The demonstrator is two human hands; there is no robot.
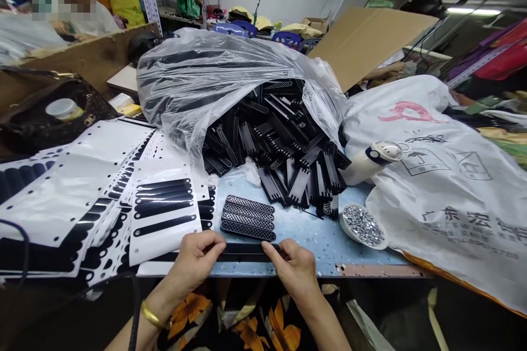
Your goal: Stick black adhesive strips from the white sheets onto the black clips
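Both hands are pinching the same thing: a long thin black strip (242,249) lying flat along the near edge of the tabletop (321,236). Left hand (197,260) has its fingertips clamped on the left end, right hand (294,266) grips the right end, so the strip runs straight between them, pretty much level. There's a gold bangle (151,315) on the left wrist.

Just behind the strip, almost touching it, sits a neat little row of black mesh-pattern comb pieces (248,218). Left of that is a messy spread of white sticker sheets (164,214) with black strip shapes on them, overlapping each other. To the right of the hands is a small white dish of silver rhinestones (363,226), and a white tool (373,160) lies beyond it against a big white sack (448,186).

Further back is a clear plastic bag (214,77) spilling out a heap of black combs (284,148). A cardboard sheet (366,38) leans behind it all.
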